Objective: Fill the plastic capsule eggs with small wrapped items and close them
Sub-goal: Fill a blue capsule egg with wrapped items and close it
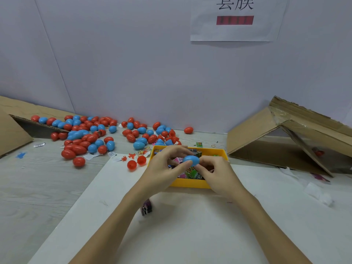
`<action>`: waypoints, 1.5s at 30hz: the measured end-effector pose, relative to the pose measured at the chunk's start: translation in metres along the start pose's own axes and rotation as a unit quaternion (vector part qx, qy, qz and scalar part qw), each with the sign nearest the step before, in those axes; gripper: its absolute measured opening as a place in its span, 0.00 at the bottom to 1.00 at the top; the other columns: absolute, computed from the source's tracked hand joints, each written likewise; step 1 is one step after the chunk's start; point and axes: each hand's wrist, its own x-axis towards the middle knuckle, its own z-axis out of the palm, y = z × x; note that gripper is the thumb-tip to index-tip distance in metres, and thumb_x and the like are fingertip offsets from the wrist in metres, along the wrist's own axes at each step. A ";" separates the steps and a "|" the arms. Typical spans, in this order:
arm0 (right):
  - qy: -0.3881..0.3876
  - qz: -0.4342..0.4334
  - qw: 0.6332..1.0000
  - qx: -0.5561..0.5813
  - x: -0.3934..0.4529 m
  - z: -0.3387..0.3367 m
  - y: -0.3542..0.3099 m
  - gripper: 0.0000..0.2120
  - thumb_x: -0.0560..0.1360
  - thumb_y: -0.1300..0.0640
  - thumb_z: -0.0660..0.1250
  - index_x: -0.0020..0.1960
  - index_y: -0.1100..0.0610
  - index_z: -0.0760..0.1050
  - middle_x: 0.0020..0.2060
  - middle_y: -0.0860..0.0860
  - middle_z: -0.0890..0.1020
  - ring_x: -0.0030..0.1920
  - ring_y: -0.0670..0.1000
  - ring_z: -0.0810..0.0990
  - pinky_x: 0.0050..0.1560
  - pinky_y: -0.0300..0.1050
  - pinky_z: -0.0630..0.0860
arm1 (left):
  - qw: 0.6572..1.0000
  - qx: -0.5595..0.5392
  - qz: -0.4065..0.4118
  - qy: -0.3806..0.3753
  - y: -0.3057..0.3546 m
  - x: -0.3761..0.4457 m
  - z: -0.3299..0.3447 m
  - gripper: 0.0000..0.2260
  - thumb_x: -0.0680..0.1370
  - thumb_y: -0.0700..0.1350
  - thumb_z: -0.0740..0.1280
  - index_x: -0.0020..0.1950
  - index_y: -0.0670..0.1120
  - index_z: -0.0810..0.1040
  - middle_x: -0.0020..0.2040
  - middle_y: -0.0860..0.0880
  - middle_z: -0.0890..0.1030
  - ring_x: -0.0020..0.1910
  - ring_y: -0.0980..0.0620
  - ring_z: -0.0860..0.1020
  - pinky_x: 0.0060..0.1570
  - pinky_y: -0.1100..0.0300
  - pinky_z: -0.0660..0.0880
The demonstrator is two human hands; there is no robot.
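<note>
A blue capsule egg (191, 160) is held between both hands above a yellow tray (190, 183). My left hand (165, 168) pinches its left end with thumb and fingers. My right hand (217, 174) grips its right end. The egg looks closed. The tray holds several small wrapped items (192, 173) in pink, green and black. An open red egg (136, 162) lies in two joined halves just left of the tray. One small dark wrapped item (146, 207) lies on the white sheet under my left forearm.
Many red and blue eggs (89, 138) are scattered across the table's back left. A tipped cardboard box (285, 138) lies at the right, another (11, 130) at the far left. Scraps of wrapper (318, 193) lie on the white sheet (190, 235).
</note>
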 end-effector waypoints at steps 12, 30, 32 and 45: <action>-0.007 -0.003 1.000 0.007 -0.001 -0.001 -0.001 0.07 0.82 0.52 0.68 0.56 0.49 0.84 0.43 0.45 0.85 0.47 0.46 0.81 0.48 0.41 0.79 | 0.999 0.009 -0.049 0.006 0.000 0.002 -0.003 0.06 0.77 0.53 0.73 0.53 0.59 0.83 0.47 0.60 0.85 0.49 0.62 0.81 0.48 0.65 0.81; 0.050 0.054 0.976 0.207 0.003 -0.014 0.003 0.07 0.79 0.54 0.71 0.50 0.55 0.86 0.42 0.47 0.88 0.45 0.43 0.85 0.43 0.34 0.79 | 0.995 -0.071 -0.068 0.018 0.001 0.000 -0.005 0.10 0.78 0.47 0.73 0.59 0.50 0.83 0.52 0.55 0.85 0.50 0.56 0.84 0.49 0.62 0.82; 0.040 0.051 0.976 0.207 0.002 -0.014 0.001 0.08 0.80 0.52 0.70 0.48 0.54 0.86 0.41 0.47 0.88 0.45 0.43 0.85 0.44 0.33 0.80 | 0.995 -0.063 -0.070 0.017 0.002 0.000 -0.002 0.11 0.78 0.47 0.73 0.60 0.49 0.83 0.53 0.53 0.84 0.51 0.54 0.84 0.52 0.59 0.82; 0.020 0.050 0.978 0.200 -0.001 -0.007 -0.001 0.10 0.80 0.50 0.70 0.56 0.51 0.86 0.43 0.43 0.88 0.47 0.41 0.85 0.44 0.34 0.80 | 0.995 -0.058 -0.076 0.032 0.001 0.000 -0.003 0.13 0.77 0.45 0.74 0.62 0.48 0.83 0.54 0.53 0.85 0.51 0.56 0.85 0.51 0.61 0.82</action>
